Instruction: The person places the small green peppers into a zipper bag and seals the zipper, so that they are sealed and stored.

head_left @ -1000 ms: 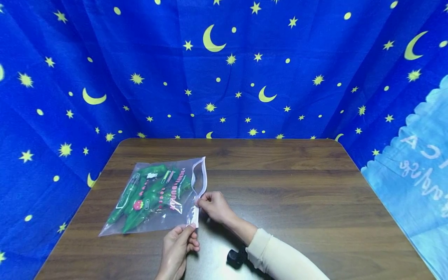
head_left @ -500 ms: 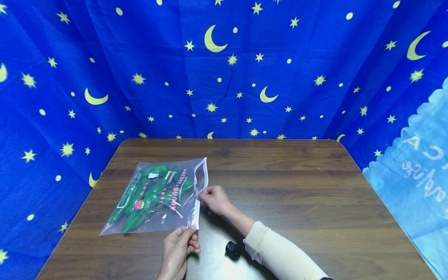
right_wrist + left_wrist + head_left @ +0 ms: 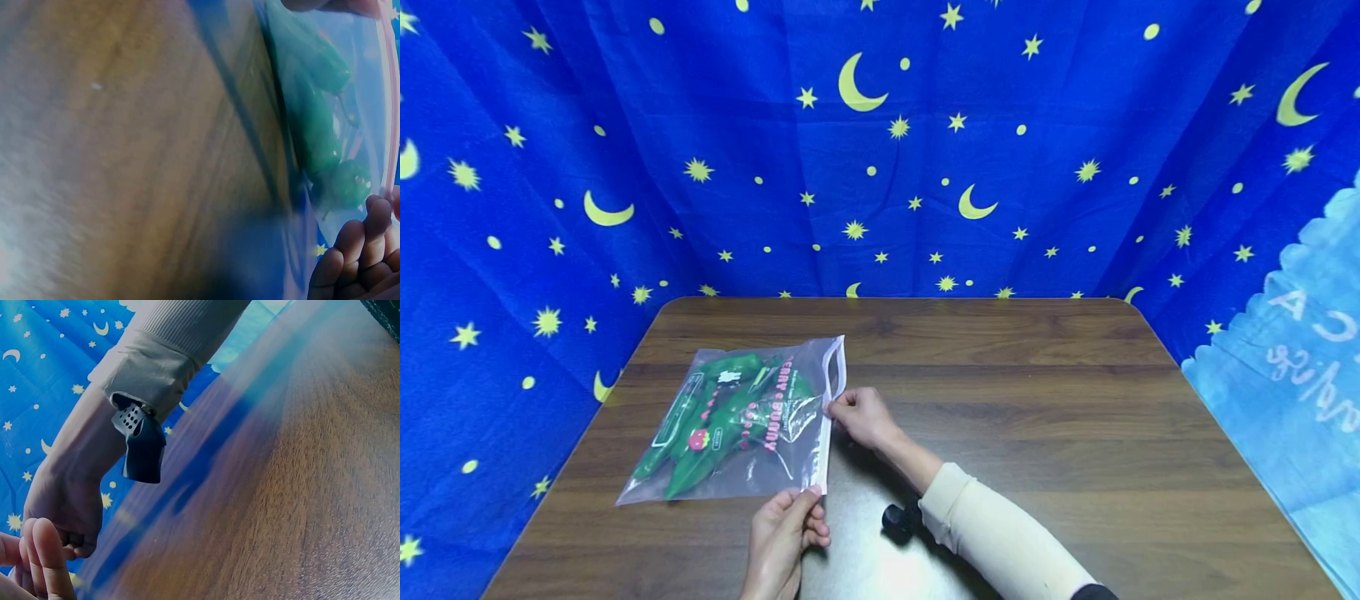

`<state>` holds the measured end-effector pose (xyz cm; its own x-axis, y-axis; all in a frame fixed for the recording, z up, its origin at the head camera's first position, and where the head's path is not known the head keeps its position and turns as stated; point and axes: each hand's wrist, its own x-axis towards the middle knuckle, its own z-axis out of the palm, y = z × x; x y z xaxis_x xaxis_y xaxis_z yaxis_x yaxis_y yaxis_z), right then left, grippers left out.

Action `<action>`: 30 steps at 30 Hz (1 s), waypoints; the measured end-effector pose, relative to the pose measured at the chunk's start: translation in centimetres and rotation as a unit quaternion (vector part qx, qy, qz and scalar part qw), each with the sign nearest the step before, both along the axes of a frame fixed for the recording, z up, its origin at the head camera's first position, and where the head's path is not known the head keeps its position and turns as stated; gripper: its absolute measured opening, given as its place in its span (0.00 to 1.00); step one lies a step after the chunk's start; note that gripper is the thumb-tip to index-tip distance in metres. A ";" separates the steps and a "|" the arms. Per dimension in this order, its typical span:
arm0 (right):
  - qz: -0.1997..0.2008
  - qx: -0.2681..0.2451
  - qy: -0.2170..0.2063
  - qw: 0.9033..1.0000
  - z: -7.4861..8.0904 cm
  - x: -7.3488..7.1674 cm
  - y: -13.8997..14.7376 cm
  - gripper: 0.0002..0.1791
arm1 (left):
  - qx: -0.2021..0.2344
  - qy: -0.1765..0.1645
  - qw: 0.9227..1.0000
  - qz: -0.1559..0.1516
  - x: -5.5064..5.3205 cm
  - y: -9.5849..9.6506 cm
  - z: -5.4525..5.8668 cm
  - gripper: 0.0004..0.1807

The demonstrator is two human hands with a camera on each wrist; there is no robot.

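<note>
A clear zip bag [image 3: 741,485] with pink lettering lies flat at the left of the table. Long green peppers [image 3: 315,125] show inside it, some with thin stems. Thumb and fingers of my left hand [image 3: 777,533] pinch the near corner of the bag's mouth. Farther up that edge, my right hand [image 3: 865,418] pinches the white zip strip [image 3: 824,462]. Beyond the right hand the mouth gapes; between the hands the strip runs straight. In the left wrist view the bag is out of sight.
The brown wooden table [image 3: 1037,417] extends to the right. A black wrist device [image 3: 897,523] hangs below the right sleeve [image 3: 992,533]. A blue curtain [image 3: 880,150] with moons and stars stands behind, and a light blue cloth [image 3: 1292,358] hangs at the right.
My right hand has slid away from me along the zip strip, and the gap in the bag's mouth has become smaller. My left hand keeps its pinch on the near corner.
</note>
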<state>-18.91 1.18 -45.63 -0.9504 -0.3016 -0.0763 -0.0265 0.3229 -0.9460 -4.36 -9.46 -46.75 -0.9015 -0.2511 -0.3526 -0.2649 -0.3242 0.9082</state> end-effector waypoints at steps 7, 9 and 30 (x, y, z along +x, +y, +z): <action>-0.008 0.007 0.006 1.000 0.1 -1.1 0.1 0.17 | 0.002 0.004 1.000 -0.010 0.2 0.0 0.0 0.10; -0.009 0.003 0.002 1.000 0.2 -1.4 0.1 0.16 | 0.000 0.005 1.000 -0.011 0.2 0.0 0.0 0.10; -0.035 0.027 0.002 0.999 0.5 -3.8 -0.4 0.16 | -0.006 -0.006 1.000 -0.002 0.5 -0.2 0.1 0.10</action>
<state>-22.70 0.74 -45.14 -0.9693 -0.2296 -0.0876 -0.0052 0.3756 -0.9268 -3.87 -9.70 -46.64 -0.8986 -0.2509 -0.3600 -0.2769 -0.3124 0.9087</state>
